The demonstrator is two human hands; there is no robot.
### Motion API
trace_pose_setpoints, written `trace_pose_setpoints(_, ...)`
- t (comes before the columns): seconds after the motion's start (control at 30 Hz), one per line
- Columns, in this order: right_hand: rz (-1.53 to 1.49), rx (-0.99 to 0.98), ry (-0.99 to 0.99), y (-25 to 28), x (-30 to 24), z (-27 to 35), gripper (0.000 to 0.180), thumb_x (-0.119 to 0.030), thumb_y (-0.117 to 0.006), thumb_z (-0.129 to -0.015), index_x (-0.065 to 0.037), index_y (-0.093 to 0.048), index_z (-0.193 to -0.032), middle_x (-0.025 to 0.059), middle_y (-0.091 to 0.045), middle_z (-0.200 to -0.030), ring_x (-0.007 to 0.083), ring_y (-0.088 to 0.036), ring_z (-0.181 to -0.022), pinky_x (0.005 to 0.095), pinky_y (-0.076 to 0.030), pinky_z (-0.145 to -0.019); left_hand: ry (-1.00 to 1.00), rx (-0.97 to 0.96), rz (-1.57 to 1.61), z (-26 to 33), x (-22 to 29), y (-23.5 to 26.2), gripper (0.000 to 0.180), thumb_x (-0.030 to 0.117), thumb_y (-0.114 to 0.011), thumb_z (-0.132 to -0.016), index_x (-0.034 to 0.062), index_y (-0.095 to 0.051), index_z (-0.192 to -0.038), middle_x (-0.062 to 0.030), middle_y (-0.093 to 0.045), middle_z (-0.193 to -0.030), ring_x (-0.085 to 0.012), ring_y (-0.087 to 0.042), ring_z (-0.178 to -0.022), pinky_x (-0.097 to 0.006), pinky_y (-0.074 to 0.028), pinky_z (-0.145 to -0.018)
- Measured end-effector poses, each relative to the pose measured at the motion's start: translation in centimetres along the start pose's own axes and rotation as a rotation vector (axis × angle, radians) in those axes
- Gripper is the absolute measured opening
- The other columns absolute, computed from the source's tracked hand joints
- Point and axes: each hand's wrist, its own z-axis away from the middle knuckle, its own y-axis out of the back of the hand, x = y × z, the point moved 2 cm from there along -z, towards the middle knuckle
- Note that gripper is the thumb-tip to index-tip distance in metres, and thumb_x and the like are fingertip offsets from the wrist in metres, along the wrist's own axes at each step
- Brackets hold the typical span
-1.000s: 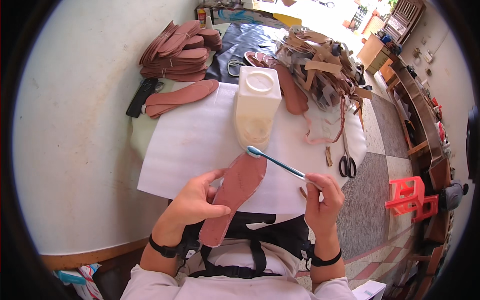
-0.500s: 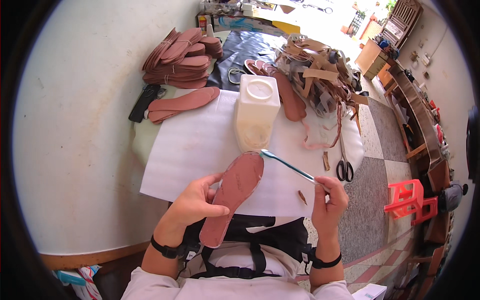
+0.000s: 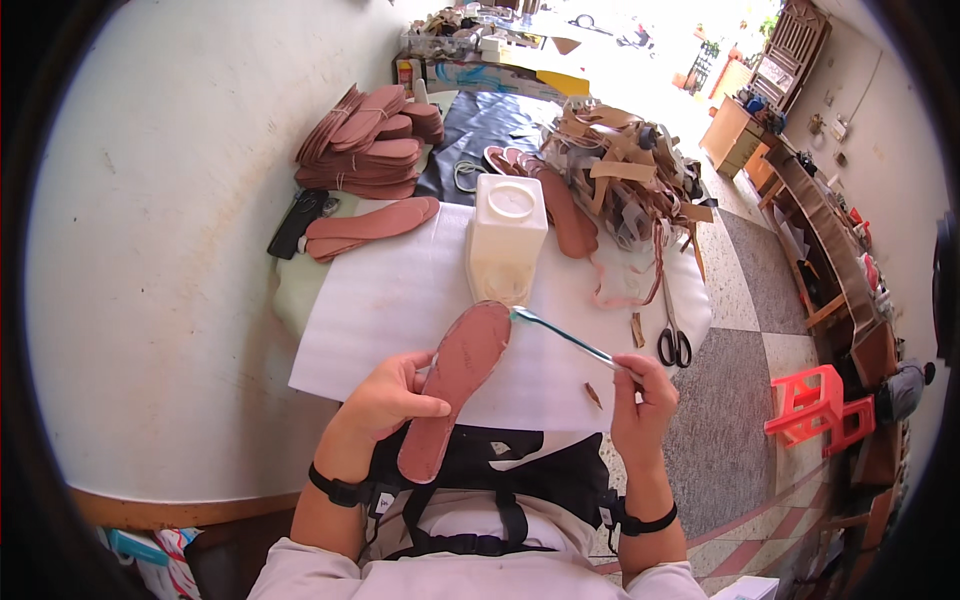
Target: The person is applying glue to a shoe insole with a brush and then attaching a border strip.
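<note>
A: Big things first: where is the shoe sole (image 3: 468,368) on that white-covered bench (image 3: 350,335)?

B: On the near side of the pale container (image 3: 507,230), held up over the bench's near edge. Its long axis slants: the broad end points toward the container's foot and a little right, the narrow end back and left.

A: And the toothbrush (image 3: 568,334)?

B: Nearer than the container and to its right. The head points left at the sole's broad end; the handle slopes down to the right hand (image 3: 645,398).

A: Their looks?

B: The sole is flat, reddish-brown, with an uneven whitish rim. The brush is blue-green along its shaft.

A: Fingers?

B: The left hand (image 3: 390,396), near side and left of the container, is clamped on the sole, thumb on top. The right's are pinched together on the handle.

A: Anything unclear?

B: The sole hides the left fingertips beneath it. Faint marks mid-sole won't resolve, and I can't tell whether bristles touch the rim.
</note>
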Motion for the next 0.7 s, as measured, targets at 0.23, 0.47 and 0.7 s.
trace_pose_setpoints(0.23, -0.174, 0.021, -0.086, 0.5, 0.0, 0.6, 0.011, 0.004, -0.068, -0.094, 0.003, -0.071, -0.104, 0.0104, -0.07, -0.089, 0.0131, -0.065, -0.072, 0.0253, -0.051, -0.065, -0.022, 0.021, 0.02, 0.1, -0.5, 0.5, 0.072, -0.004, -0.076, -0.08, -0.0082, -0.047, -0.146, -0.0125, -0.074, -0.107, -0.0168, -0.074, -0.088, -0.032, -0.061, -0.081)
trace_pose_setpoints(0.47, -0.093, -0.016, -0.128, -1.0, 0.8, 0.5, 0.011, 0.005, -0.066, -0.095, 0.002, -0.071, -0.104, 0.0087, -0.07, -0.089, 0.0115, -0.063, -0.074, 0.0258, -0.05, -0.067, -0.042, 0.043, 0.041, 0.3, -0.4, 0.1, 0.07, -0.003, -0.077, -0.078, -0.0065, -0.049, -0.143, -0.0108, -0.073, -0.106, -0.0157, -0.074, -0.086, -0.031, -0.061, -0.078)
trace_pose_setpoints(0.7, -0.163, -0.058, -0.077, -1.1, -0.1, 0.2, 0.012, 0.005, -0.067, -0.095, 0.003, -0.07, -0.106, 0.0084, -0.07, -0.092, 0.0099, -0.062, -0.077, 0.0236, -0.048, -0.069, -0.036, 0.002, 0.023, 0.1, -0.4, 0.7, 0.075, -0.005, -0.076, -0.08, -0.0069, -0.046, -0.148, -0.0116, -0.074, -0.108, -0.0156, -0.074, -0.091, -0.032, -0.06, -0.085)
